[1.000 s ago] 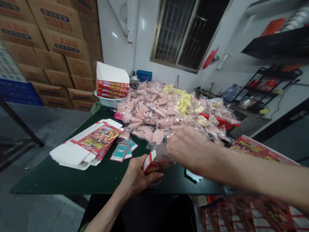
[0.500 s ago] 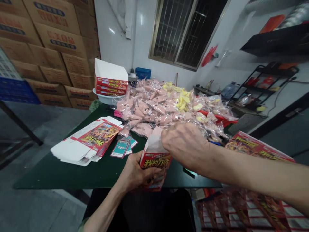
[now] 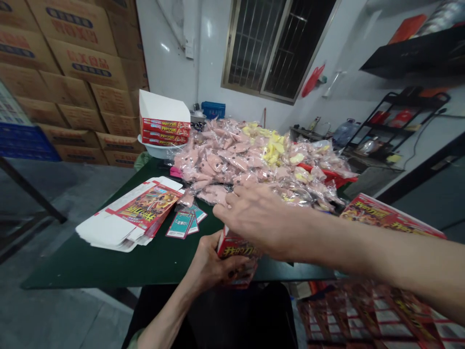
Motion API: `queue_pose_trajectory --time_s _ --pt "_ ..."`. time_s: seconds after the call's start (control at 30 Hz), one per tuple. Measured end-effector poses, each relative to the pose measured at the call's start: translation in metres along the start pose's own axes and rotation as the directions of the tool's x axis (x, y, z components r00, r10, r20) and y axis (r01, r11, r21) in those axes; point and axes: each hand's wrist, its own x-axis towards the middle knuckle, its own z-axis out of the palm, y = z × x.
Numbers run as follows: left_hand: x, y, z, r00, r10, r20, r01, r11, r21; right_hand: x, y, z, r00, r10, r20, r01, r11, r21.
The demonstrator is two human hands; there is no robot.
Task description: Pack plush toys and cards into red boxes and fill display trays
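Observation:
In the head view, a small red printed cardboard box with yellow lettering stands upright over the table's front edge. My left hand is wrapped round its lower left side, thumb across the front. Over the box's top lies my right hand, fingers bent across the upper edge; it hides the top flap and most of the opening. Just left of the hands, several teal cards lie on the table. A stack of flattened red and white boxes rests farther left.
A big heap of bagged pink toys, some yellow, covers the back of the green table. Filled red boxes sit in a white carton on a basin. More red boxes stand at right, others below. Brown cartons line the left wall.
My right hand has moved left and down over the box top. The raised white flap and the white inside, in sight before, are now covered. My left hand keeps its hold.

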Motion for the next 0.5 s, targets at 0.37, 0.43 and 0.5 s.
queue_pose_trajectory --time_s 0.37,0.43,0.5 --pt "-0.017 -0.007 -0.008 0.993 0.118 -0.032 -0.118 0.993 0.0 -0.06 -0.045 0.069 0.802 0.411 -0.433 -0.296 0.903 0.311" --pt "-0.02 -0.01 -0.007 0.992 0.117 -0.041 -0.118 0.993 -0.015 -0.056 -0.068 0.077 0.772 0.473 -0.425 -0.381 0.879 0.286" --pt "-0.023 -0.016 -0.007 0.992 0.11 -0.059 -0.111 0.994 -0.009 -0.051 -0.085 0.079 0.743 0.517 -0.425 -0.413 0.854 0.316"
